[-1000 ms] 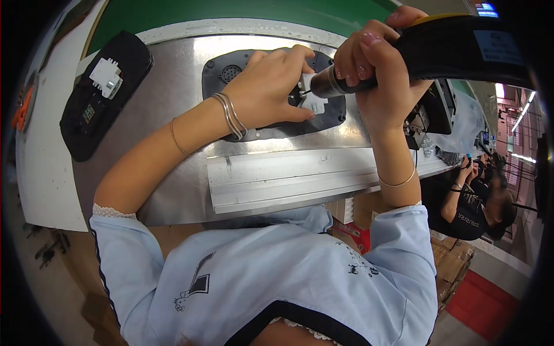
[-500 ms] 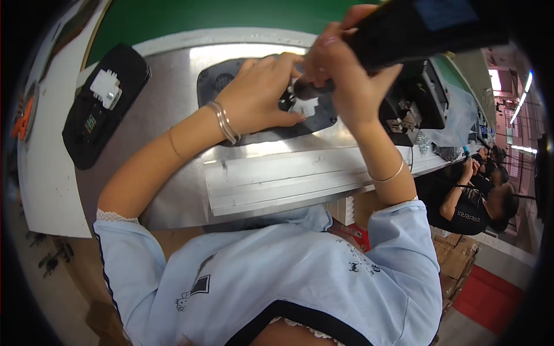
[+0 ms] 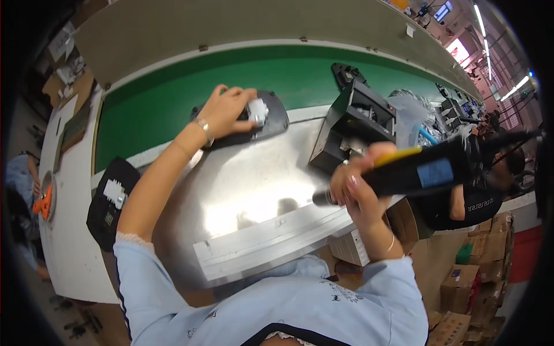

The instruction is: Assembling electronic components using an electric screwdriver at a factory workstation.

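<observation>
My left hand (image 3: 228, 115) grips a black plastic housing (image 3: 276, 118) at the far edge of the metal worktop, partly over the green surface. A white block-shaped part (image 3: 258, 112) sits on that housing, between my thumb and fingers. My right hand (image 3: 360, 187) is wrapped round a black electric screwdriver (image 3: 398, 177) with a yellow strip and a blue label. Its tip points left, above the worktop's near side and apart from the housing. At the left lies a second black housing (image 3: 103, 214) with a similar white part (image 3: 115, 194) on it.
A black divided bin (image 3: 330, 128) holding small metal parts stands right of the worktop (image 3: 248, 193). A pale metal rail (image 3: 271, 239) lines the near edge. Another black housing (image 3: 349, 75) rests on the green surface (image 3: 173, 86). A co-worker (image 3: 482, 202) is at the right.
My right hand has drawn the screwdriver away from the white part, toward me and to the right. My left hand has moved the housing away from me, onto the green surface's edge.
</observation>
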The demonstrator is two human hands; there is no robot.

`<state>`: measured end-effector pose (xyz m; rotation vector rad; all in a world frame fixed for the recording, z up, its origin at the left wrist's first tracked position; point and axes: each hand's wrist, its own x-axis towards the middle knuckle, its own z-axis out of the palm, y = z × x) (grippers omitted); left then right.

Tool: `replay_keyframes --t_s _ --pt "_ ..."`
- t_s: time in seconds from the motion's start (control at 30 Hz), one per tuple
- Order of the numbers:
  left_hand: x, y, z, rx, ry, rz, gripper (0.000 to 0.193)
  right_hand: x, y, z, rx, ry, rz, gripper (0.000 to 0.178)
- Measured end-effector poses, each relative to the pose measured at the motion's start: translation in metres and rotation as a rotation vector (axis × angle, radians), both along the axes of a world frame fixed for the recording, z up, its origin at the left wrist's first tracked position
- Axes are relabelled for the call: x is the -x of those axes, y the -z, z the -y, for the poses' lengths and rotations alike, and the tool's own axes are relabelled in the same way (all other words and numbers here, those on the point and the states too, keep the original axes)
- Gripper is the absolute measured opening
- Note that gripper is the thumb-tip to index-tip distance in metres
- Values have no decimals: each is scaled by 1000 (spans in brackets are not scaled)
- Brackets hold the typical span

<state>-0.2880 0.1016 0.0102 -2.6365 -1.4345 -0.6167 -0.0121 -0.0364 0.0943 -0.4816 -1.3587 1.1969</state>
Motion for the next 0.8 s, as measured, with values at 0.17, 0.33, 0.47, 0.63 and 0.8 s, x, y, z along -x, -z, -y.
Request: replay_keyframes --t_s 0.17,0.33,0.47,0.63,0.8 --pt "-105 -17 -114 -121 248 62 52 -50 14 27 -10 199 -75 33" --pt "-221 2 -198 121 445 -360 42 -64 12 46 38 403 -76 33" --pt "-263 24 -236 -97 356 -460 46 -77 21 51 22 481 -56 32" --pt "-215 -3 -221 -167 226 -73 39 -77 22 49 -3 471 -15 34" --pt "-65 -45 -103 -15 301 -132 39 -88 6 29 -92 404 -42 47"
